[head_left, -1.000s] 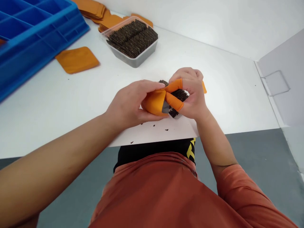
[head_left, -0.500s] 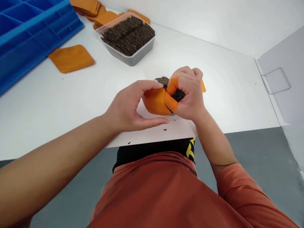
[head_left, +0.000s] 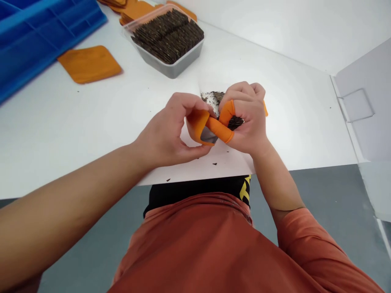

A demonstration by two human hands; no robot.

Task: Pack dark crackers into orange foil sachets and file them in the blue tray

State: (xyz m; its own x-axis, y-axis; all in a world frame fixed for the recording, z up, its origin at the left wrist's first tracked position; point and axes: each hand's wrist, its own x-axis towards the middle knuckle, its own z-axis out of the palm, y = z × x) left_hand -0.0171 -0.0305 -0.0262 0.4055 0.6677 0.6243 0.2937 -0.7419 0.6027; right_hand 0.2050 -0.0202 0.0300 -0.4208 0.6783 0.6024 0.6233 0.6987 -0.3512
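My left hand (head_left: 174, 132) curves around a small orange pouch (head_left: 195, 122), thumb and fingers pressing its sides so that the mouth gapes and a grey lining shows. My right hand (head_left: 246, 116) wears orange finger cots (head_left: 221, 129) on its thumb and index finger. The covered thumb reaches into the pouch's mouth, with the index finger close against the rim. Behind and beneath the right hand lie dark, thin, flat pieces (head_left: 236, 122), mostly hidden, with dark crumbs around them.
A clear plastic tub (head_left: 174, 69) holds rows of dark thin sheets. Left of it lies a flat orange pouch (head_left: 91, 65), beside a blue plastic crate (head_left: 61, 36). More orange pouches (head_left: 137, 10) are piled behind the tub. Dark flakes dot the white table (head_left: 91, 122).
The orange pouch's mouth has opened and now shows its grey lining. My left hand has closed in around it, and my right thumb has moved into the mouth. The view has shifted slightly.
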